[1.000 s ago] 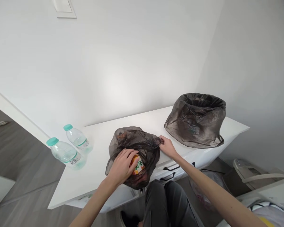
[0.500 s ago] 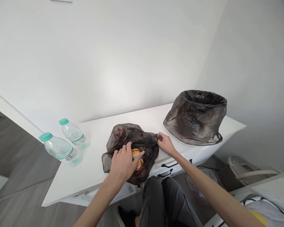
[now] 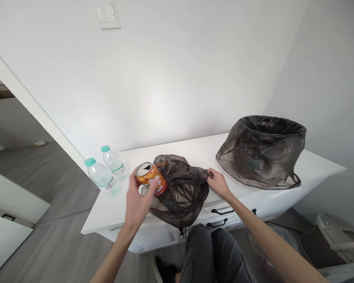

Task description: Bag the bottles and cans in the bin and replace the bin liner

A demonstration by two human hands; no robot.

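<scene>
My left hand (image 3: pixel 139 202) is wrapped round an orange drink can (image 3: pixel 153 179), tilted with its opened top showing. The can is above the left edge of a thin black plastic bag (image 3: pixel 179 196) that lies crumpled on the white cabinet top. My right hand (image 3: pixel 218 182) pinches the right edge of this bag between thumb and fingers. Through the film at the bag's back left, something reddish-brown shows faintly. Its mouth gapes toward me.
A second, fuller black plastic bag (image 3: pixel 259 157) stands open at the right of the white cabinet (image 3: pixel 106 212). Two clear plastic bottles (image 3: pixel 102 177) with green caps stand at the left. Black drawer handles (image 3: pixel 222 211) stick out at the front, above my knees.
My left hand has lifted the orange can out of the black bag and moved it left. My right hand still pinches the bag's edge. The view has shifted left.
</scene>
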